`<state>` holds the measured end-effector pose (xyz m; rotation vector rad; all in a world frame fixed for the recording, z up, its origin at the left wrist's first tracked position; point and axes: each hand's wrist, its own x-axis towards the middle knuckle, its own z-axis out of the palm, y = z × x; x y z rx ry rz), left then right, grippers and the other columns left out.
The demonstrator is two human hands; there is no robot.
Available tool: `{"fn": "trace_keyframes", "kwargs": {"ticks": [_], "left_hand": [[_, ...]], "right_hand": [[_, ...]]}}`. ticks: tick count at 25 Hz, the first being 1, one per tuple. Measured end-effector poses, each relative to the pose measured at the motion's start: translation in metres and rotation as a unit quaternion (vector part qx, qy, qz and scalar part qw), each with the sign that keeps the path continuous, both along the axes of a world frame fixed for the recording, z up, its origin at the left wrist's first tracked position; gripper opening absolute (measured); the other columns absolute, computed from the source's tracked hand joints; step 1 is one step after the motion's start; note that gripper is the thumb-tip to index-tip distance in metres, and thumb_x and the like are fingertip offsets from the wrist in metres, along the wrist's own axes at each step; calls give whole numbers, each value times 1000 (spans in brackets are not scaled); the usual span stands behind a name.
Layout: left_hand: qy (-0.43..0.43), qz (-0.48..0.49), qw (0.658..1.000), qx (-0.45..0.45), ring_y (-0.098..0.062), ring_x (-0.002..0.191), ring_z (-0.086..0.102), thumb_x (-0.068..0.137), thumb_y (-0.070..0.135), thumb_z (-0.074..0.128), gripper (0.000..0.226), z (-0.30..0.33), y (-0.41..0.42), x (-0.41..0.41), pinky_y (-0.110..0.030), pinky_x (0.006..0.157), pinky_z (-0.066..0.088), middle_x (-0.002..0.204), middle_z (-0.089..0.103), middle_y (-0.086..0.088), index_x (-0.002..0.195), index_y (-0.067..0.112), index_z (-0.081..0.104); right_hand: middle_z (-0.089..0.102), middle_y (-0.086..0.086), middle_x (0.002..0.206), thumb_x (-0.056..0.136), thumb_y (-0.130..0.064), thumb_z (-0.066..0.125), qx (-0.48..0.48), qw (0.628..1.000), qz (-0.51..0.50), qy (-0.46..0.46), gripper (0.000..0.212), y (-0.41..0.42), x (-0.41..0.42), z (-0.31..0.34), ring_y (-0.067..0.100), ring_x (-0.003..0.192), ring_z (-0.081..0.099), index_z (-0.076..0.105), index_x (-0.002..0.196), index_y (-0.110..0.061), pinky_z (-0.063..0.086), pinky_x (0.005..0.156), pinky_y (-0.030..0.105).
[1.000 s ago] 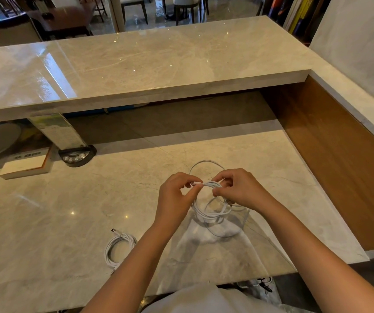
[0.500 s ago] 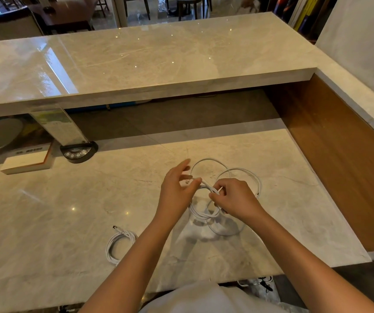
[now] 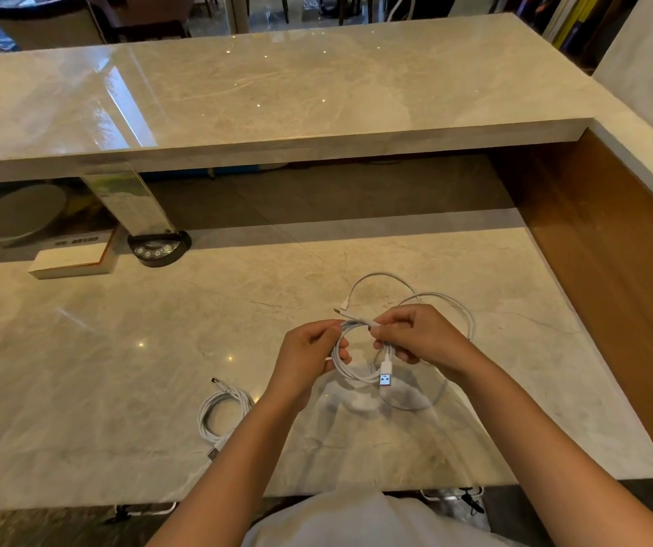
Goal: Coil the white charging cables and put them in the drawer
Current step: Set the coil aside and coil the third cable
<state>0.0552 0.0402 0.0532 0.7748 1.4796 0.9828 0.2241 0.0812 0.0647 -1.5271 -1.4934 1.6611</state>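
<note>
Together, both hands held one white cable [image 3: 360, 373] above the bench [image 3: 119, 369] — the left hand [image 3: 309, 359] in a closed grip around its loops, the right hand [image 3: 415, 335] pinching the bundled strands, its USB plug [image 3: 386, 375] dangling. Nearby, a second coiled cable [image 3: 220, 414] lay on the bench just beside the left forearm.

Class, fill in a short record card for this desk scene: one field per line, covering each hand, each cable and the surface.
Left hand: grips the white charging cable's loops
Right hand: pinches the same bundle
Held white charging cable: partly coiled, USB plug dangling, loose loops behind
Second white cable: coiled, lying on the counter
Beige marble counter: under both cables
Drawer: not visible
</note>
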Motion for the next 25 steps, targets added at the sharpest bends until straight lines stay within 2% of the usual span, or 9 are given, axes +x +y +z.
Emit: {"fn": "trace_keyframes", "kwargs": {"ticks": [2, 5, 8, 10, 12, 14, 19, 21, 25], "left_hand": [[-9, -7, 1000, 7, -13, 56, 54, 91, 6, 54, 19, 0, -1, -2, -24, 59, 50, 64, 58, -5, 100, 7, 71], [5, -21, 999, 31, -11, 57, 54, 87, 0, 57, 24, 1, 1, -10, -28, 64, 49, 60, 62, 0, 94, 17, 72], [29, -15, 998, 44, -7, 57, 59, 85, -2, 58, 24, 4, -1, -20, -26, 65, 52, 59, 66, 6, 98, 13, 72], [24, 17, 999, 42, -9, 65, 65, 82, -4, 60, 26, 4, -9, -28, -24, 67, 55, 70, 71, 2, 98, 13, 70], [30, 61, 997, 27, -16, 78, 69, 79, -5, 62, 29, -2, -22, -39, -28, 71, 57, 86, 72, -8, 99, 15, 69], [54, 97, 994, 20, -22, 85, 69, 80, -4, 61, 31, -12, -36, -54, -31, 74, 58, 93, 72, -11, 102, 16, 70], [120, 181, 976, 17, -12, 68, 62, 83, -2, 61, 30, -18, -65, -93, -18, 60, 53, 84, 66, -6, 109, 13, 68], [133, 221, 966, 15, -12, 68, 59, 83, -2, 62, 28, -19, -76, -109, -15, 60, 53, 81, 62, -4, 108, 11, 67], [166, 254, 953, -11, -15, 76, 62, 82, 0, 64, 27, -34, -98, -130, -27, 74, 57, 83, 65, -6, 107, 9, 68]], "right_hand": [[69, 3, 65, 85, -10, 63, 11, 1000, 23, -16, 7, 2, 0, -1, 8, 39, 47, 66, 79, -9, 37, 39, 19], [69, 5, 66, 89, -9, 58, 13, 999, 43, -23, 13, 5, -4, -2, 12, 43, 53, 65, 79, -5, 45, 42, 22], [68, 6, 63, 91, -11, 55, 40, 996, 41, -64, 18, 5, -17, -7, 17, 44, 56, 65, 78, -3, 50, 47, 27], [68, 1, 60, 91, -12, 55, 64, 994, 27, -87, 17, 4, -32, -11, 15, 42, 56, 65, 80, -4, 51, 49, 28], [70, 4, 65, 90, -12, 57, 53, 995, 23, -79, 9, 4, -49, -15, 15, 42, 56, 64, 87, -7, 52, 47, 27], [71, 8, 70, 87, -11, 60, 24, 997, 42, -65, 5, 3, -69, -17, 16, 41, 57, 60, 93, -10, 51, 44, 25], [67, 11, 65, 83, -9, 65, 2, 995, 97, -30, 8, -7, -119, -21, 22, 46, 61, 61, 88, -4, 55, 49, 30], [64, 9, 65, 82, -7, 66, -9, 993, 114, -9, 11, -12, -136, -23, 20, 47, 62, 63, 91, -2, 53, 48, 27], [62, 9, 65, 81, -2, 64, -17, 989, 147, -27, 16, -24, -165, -35, 16, 46, 62, 64, 97, -5, 56, 51, 26]]}}
